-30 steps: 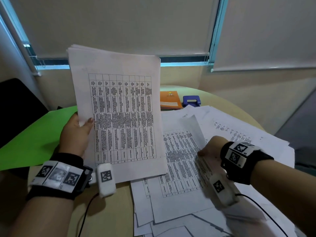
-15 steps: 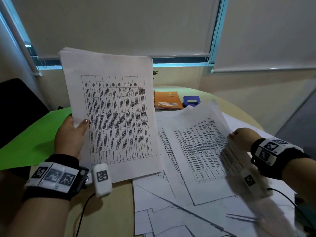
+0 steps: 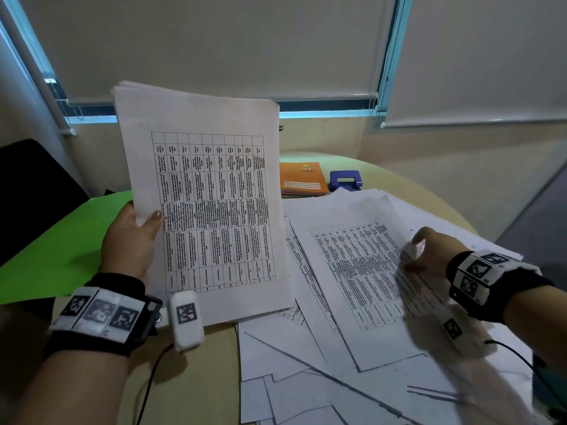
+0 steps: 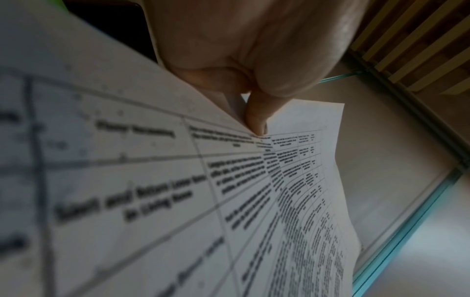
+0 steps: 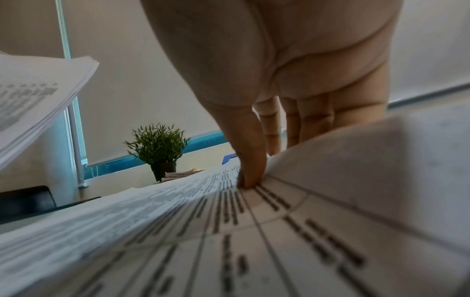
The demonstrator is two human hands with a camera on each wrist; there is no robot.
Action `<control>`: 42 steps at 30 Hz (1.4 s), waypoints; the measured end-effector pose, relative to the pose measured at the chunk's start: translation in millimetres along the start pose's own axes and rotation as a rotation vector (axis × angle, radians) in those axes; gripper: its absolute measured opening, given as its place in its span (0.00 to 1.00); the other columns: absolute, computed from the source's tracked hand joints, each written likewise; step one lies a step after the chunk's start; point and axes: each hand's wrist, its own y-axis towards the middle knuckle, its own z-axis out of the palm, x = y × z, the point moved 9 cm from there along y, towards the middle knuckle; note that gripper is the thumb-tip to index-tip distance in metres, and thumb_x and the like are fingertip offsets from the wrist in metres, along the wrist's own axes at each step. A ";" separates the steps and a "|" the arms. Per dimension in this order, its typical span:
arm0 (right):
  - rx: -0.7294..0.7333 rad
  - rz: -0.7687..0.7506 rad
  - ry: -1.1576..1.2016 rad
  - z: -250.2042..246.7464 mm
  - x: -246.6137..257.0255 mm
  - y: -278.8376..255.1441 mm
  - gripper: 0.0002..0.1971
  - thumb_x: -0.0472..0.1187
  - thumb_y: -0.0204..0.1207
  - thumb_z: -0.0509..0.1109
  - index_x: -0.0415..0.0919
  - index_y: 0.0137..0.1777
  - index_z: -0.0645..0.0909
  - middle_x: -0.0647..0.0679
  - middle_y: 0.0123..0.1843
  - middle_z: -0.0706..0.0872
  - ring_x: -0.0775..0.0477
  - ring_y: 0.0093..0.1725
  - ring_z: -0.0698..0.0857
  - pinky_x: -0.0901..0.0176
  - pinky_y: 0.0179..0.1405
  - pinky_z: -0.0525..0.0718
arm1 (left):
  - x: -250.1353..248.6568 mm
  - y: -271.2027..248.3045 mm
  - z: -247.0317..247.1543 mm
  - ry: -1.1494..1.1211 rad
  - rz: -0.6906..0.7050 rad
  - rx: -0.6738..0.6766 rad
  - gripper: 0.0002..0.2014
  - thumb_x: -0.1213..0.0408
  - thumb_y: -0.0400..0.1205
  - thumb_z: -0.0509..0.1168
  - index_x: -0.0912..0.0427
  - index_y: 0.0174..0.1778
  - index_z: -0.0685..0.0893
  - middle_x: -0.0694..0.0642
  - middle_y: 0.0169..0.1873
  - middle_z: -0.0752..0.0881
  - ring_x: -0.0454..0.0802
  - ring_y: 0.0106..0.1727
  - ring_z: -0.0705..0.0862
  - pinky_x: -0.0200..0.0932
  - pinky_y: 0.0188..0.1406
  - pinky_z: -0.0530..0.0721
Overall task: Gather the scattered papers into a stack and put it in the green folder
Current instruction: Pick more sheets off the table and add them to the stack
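Note:
My left hand point(image 3: 132, 240) holds a thick stack of printed papers point(image 3: 205, 191) upright above the table's left side, thumb on the front sheet point(image 4: 257, 120). The green folder point(image 3: 55, 250) lies flat behind that hand at the left. At the right, my right hand point(image 3: 429, 256) pinches the right edge of one printed sheet point(image 3: 359, 271), thumb on top point(image 5: 251, 160) and fingers under the curled edge. That sheet is raised off the scattered papers point(image 3: 322, 378) that cover the table's right half.
An orange booklet point(image 3: 303, 177) and a blue hole punch point(image 3: 345, 179) sit at the back of the round table point(image 3: 208, 378). A small potted plant point(image 5: 157, 146) stands by the window. A black chair point(image 3: 33, 185) is at the far left.
My right hand has carried the printed sheet rightward and lifted it by its edge. The left hand's stack has shifted slightly left.

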 end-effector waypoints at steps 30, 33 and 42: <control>0.169 0.084 0.170 14.1 16.5 12.1 0.13 0.47 0.73 0.74 0.42 0.53 0.84 0.45 0.39 0.83 0.50 0.31 0.77 0.62 0.32 0.78 | -12.4 0.4 -4.4 0.073 0.071 -0.013 0.06 0.65 0.84 0.63 0.59 0.54 0.81 0.55 0.49 0.84 0.51 0.50 0.80 0.43 0.53 0.75; 0.104 0.071 0.151 -2.4 7.2 20.1 0.15 0.48 0.78 0.69 0.38 0.57 0.84 0.44 0.41 0.81 0.45 0.37 0.79 0.59 0.36 0.79 | -13.2 6.0 -14.7 0.087 0.087 -0.043 0.05 0.65 0.84 0.63 0.59 0.52 0.82 0.55 0.49 0.83 0.51 0.51 0.80 0.41 0.52 0.73; 0.093 -0.034 0.027 -16.2 29.3 13.2 0.20 0.55 0.76 0.69 0.39 0.57 0.86 0.45 0.45 0.84 0.45 0.45 0.80 0.61 0.46 0.75 | -24.2 9.8 -21.8 0.020 0.088 -0.029 0.11 0.63 0.84 0.63 0.59 0.61 0.81 0.55 0.51 0.85 0.54 0.52 0.83 0.52 0.59 0.79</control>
